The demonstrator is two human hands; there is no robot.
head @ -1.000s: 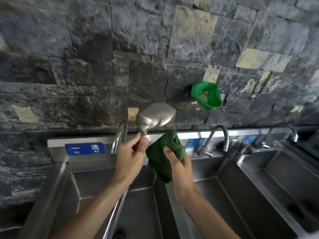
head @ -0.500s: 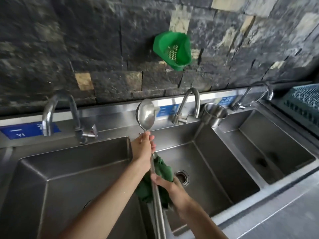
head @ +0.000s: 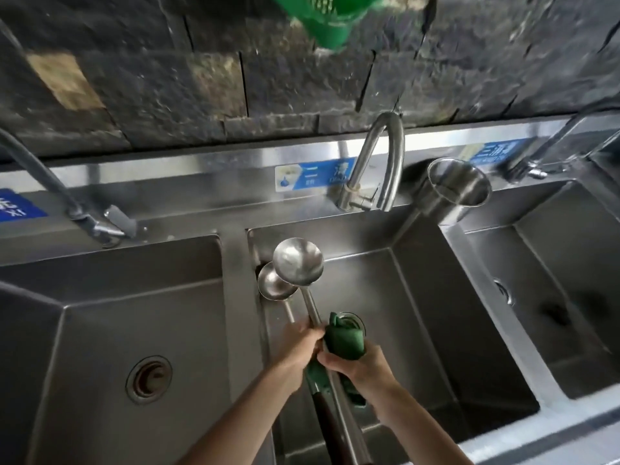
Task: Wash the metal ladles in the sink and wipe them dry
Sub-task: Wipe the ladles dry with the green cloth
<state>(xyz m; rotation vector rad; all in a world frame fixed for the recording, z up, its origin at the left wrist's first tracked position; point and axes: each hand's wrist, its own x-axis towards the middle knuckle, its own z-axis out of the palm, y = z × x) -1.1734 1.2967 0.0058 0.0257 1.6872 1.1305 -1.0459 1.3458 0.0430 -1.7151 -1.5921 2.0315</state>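
A metal ladle with a long shaft and a dark brown grip is held bowl-up over the middle sink. My left hand grips the shaft below the bowl. My right hand is closed on a green cloth wrapped round the shaft, right beside my left hand. A second ladle shape shows against the sink's left wall; I cannot tell whether it is another ladle or a reflection.
A curved tap stands behind the middle sink, with a steel cup to its right. The left sink has a round drain; the right sink lies beyond. A green basket hangs on the stone wall.
The view has tilted down toward the sinks. The ladle has come lower over the middle sink, and my right hand with the cloth has slid up the shaft to my left hand.
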